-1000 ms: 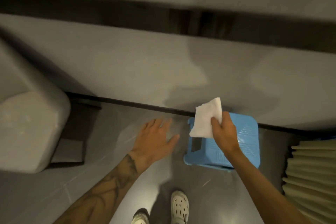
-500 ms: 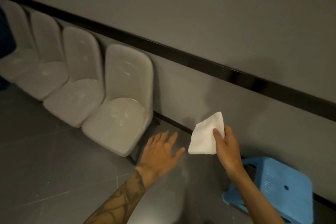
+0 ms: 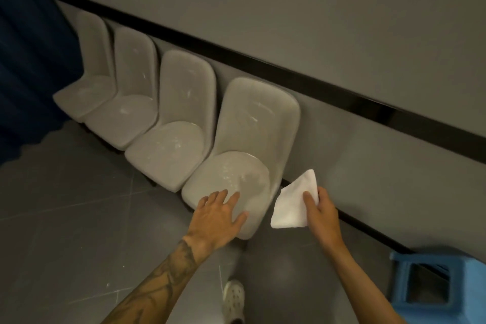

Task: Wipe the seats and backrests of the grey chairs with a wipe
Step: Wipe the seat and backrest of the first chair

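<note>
Several grey chairs stand in a row against the wall. The nearest chair (image 3: 252, 123) has pale smears on its seat and backrest. The chair beside it (image 3: 181, 102) and two further ones (image 3: 126, 81) run off to the left. My left hand (image 3: 219, 214) is spread open over the front edge of the nearest seat, holding nothing. My right hand (image 3: 322, 214) grips a folded white wipe (image 3: 292, 204) just right of that seat, in the air and apart from the chair.
A blue plastic stool (image 3: 431, 281) stands at the lower right by the wall. A dark blue curtain (image 3: 29, 60) hangs at the left end of the row. A black rail (image 3: 289, 71) runs along the grey wall. My white shoe (image 3: 232, 297) is on the grey tiled floor.
The view has swung left from the blue stool to the row of chairs. Both hands have come up to the nearest chair, the left now over its seat edge, the wipe still held.
</note>
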`<move>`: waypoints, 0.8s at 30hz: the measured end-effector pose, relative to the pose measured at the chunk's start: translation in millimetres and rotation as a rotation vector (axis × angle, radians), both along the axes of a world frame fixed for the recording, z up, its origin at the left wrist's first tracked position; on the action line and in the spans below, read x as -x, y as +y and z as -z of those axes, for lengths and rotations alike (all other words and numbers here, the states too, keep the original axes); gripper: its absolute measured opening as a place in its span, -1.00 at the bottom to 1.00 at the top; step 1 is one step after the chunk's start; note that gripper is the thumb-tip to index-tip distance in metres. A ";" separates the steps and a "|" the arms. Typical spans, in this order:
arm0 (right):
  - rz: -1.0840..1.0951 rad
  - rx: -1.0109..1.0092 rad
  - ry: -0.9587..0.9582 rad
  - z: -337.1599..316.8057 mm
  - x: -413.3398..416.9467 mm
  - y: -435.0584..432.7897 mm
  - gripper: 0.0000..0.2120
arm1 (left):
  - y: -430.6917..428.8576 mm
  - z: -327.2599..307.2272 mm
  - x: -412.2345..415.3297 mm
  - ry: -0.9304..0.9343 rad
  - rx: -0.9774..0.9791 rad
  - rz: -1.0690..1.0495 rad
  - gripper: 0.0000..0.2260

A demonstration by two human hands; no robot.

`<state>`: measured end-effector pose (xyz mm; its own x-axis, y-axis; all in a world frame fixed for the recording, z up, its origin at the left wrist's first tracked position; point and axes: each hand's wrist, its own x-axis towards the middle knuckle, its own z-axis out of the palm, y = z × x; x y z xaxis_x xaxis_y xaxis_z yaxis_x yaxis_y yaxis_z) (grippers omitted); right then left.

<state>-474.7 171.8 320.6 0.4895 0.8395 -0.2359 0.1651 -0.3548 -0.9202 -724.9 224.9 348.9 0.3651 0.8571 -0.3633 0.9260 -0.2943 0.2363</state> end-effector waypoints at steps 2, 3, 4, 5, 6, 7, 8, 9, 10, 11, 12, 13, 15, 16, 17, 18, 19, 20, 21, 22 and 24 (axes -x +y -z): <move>0.014 0.006 0.010 16.3 20.1 27.6 -0.80 | 25.2 12.4 20.0 0.012 0.015 -0.005 -0.39; 0.021 0.010 0.009 26.1 29.0 42.2 -0.79 | 38.6 20.9 29.4 0.022 0.029 -0.005 -0.39; 0.026 0.016 0.011 36.1 37.7 56.8 -0.79 | 52.5 30.8 38.3 0.029 0.048 -0.006 -0.39; 0.028 0.022 0.014 45.9 46.5 71.8 -0.80 | 67.4 41.1 46.9 0.034 0.070 -0.007 -0.39; 0.031 0.029 0.022 55.9 55.2 85.7 -0.82 | 82.3 52.2 55.4 0.041 0.092 -0.005 -0.39; 0.040 0.032 0.034 65.6 63.6 98.3 -0.83 | 96.9 64.0 63.3 0.050 0.106 0.002 -0.39; 0.053 0.032 0.045 74.8 71.1 110.1 -0.83 | 111.0 77.0 70.1 0.056 0.112 0.008 -0.39; 0.063 0.039 0.051 84.3 78.0 121.0 -0.84 | 123.7 90.3 76.8 0.060 0.115 0.010 -0.38; 0.071 0.047 0.053 94.2 84.1 131.7 -0.84 | 135.7 103.9 83.0 0.065 0.116 0.013 -0.38; 0.076 0.052 0.053 104.5 89.3 141.7 -0.84 | 147.3 117.4 88.3 0.068 0.119 0.018 -0.38; 0.081 0.058 0.053 115.6 94.5 150.5 -0.85 | 158.2 131.5 93.7 0.069 0.131 0.024 -0.37; 0.086 0.066 0.052 126.7 99.8 158.1 -0.86 | 168.4 146.0 99.2 0.070 0.147 0.031 -0.37; 0.091 0.078 0.051 148.8 111.5 171.6 -0.84 | 187.3 174.6 109.8 0.079 0.146 0.045 -0.37; 0.095 0.087 0.053 159.6 116.9 177.7 -0.83 | 195.9 187.9 114.5 0.078 0.141 0.052 -0.37; 0.102 0.093 0.055 171.7 122.9 184.0 -0.82 | 203.9 202.0 119.3 0.072 0.141 0.055 -0.37; 0.108 0.093 0.055 183.3 128.6 190.1 -0.81 | 211.8 215.4 124.2 0.066 0.142 0.058 -0.37; 0.115 0.095 0.052 194.3 134.2 195.8 -0.81 | 219.1 228.7 129.1 0.062 0.143 0.066 -0.37; 0.122 0.099 0.051 206.3 139.9 201.0 -0.81 | 225.9 243.7 134.0 0.061 0.145 0.080 -0.37; 0.127 0.098 0.056 218.6 145.8 206.6 -0.81 | 233.0 259.0 138.6 0.059 0.145 0.094 -0.37; 0.131 0.092 0.068 231.3 151.8 212.3 -0.81 | 240.3 274.5 143.4 0.060 0.147 0.107 -0.37; 0.147 0.082 0.078 257.6 161.5 223.7 -0.82 | 255.5 305.8 151.0 0.064 0.152 0.141 -0.37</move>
